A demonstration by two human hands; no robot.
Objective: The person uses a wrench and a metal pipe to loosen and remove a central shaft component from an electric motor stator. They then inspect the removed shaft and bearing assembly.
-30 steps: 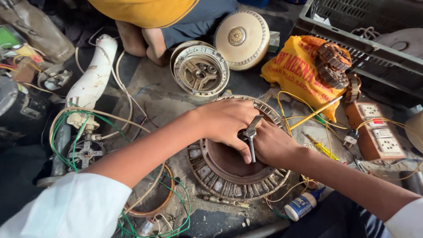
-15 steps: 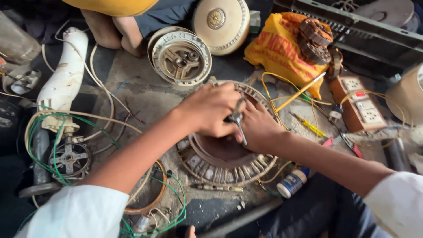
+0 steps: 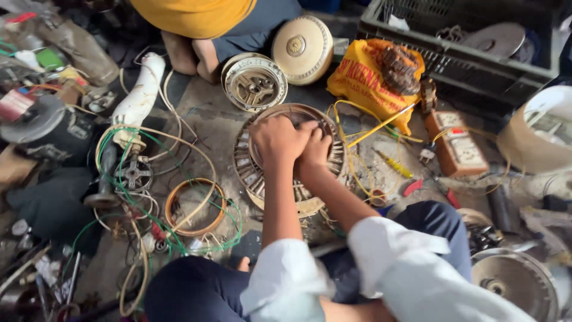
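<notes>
Looking down onto a grimy, stained floor (image 3: 208, 128) that serves as the work surface, crowded with parts and loose wire on every side.

Centre of frame: round fan stator (image 3: 290, 156), flat on the floor. Ring of pale slotted laminations around a darker metal centre; worn, dusty, circular outline partly hidden by the hands. Yellow wire (image 3: 381, 124) trails from its right side toward the upper right.

Left hand (image 3: 279, 140) lies on top of the stator, fingers curled down and clenched. Right hand (image 3: 314, 152) is pressed against it, just to its right, fingers likewise clenched. What either hand grips is hidden; cannot tell.

Upper centre: cream domed fan cover (image 3: 302, 41), smooth and glossy, and just left of it a ribbed open metal housing (image 3: 254, 82), round. Behind them, another person's bare foot (image 3: 201, 56) on the floor.

Upper right: yellow cloth bag (image 3: 366, 77), crumpled, with a copper-wound coil (image 3: 398, 68) resting on it; dark plastic crate (image 3: 459, 56) beyond. Right of centre: brown switch board (image 3: 456, 143), rectangular.

Left: white plastic tube (image 3: 141, 95), tangled green wire (image 3: 128, 179), and a copper winding ring (image 3: 195, 207) lower left of centre. Lower right corner: grey metal disc (image 3: 517, 280).
</notes>
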